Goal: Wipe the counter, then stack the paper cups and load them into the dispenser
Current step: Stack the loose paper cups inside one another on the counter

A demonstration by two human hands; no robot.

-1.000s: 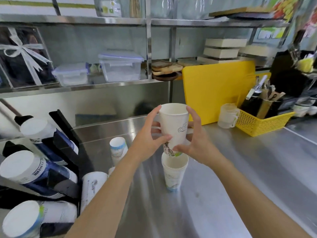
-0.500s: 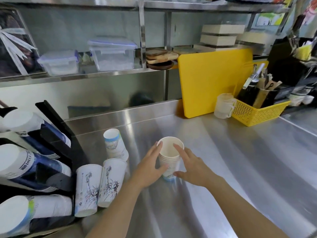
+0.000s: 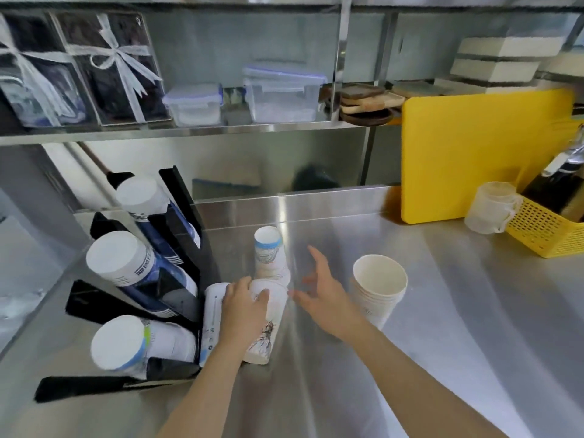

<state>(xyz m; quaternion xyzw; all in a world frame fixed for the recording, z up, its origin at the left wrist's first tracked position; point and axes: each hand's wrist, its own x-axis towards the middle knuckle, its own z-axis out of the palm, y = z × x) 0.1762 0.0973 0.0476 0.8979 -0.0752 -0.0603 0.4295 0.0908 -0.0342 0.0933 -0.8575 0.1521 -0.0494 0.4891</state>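
Mostly the steel counter (image 3: pixel 458 311) lay bare right of the stack of cups (image 3: pixel 379 289), which stood upright, well short of the yellow basket (image 3: pixel 543 229). The left hand (image 3: pixel 245 308) lay on a printed cup (image 3: pixel 268 330) by the black dispenser (image 3: pixel 177 235), fingers curled over it. The right hand (image 3: pixel 328 298) hovered between, fingers spread. Sleeve lettering was too blurred to read.

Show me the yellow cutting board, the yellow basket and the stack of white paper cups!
yellow plastic cutting board (image 3: pixel 474 153), head view, flat front face.
yellow mesh basket (image 3: pixel 540 230), head view, front wall.
upright stack of white paper cups (image 3: pixel 377 298), head view, outer side.
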